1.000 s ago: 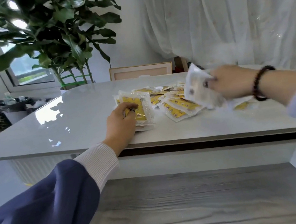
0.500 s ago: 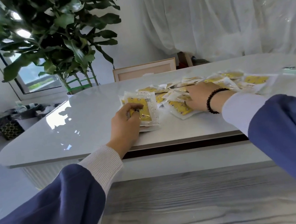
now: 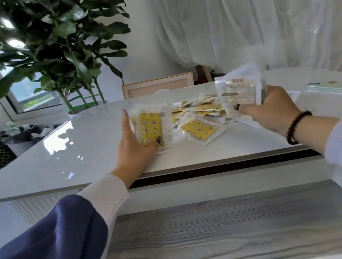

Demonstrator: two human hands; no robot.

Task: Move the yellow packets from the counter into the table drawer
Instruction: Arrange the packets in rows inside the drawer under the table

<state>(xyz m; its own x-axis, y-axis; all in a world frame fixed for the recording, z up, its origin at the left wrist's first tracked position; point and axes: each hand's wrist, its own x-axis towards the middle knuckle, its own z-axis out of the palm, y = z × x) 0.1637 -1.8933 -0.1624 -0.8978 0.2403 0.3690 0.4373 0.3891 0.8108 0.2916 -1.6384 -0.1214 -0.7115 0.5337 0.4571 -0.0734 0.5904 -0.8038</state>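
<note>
Across the bottom of the frame we see the open drawer (image 3: 236,230), its grey wood-grain floor bare, just below the counter (image 3: 59,159) edge. Our left hand (image 3: 134,148) grips a stack of yellow packets (image 3: 152,130) at centre, thumb across its front. Our right hand (image 3: 274,111), flat on the loose pile (image 3: 198,123) half a second ago, now holds a lifted bundle (image 3: 239,94) at centre right.
</note>
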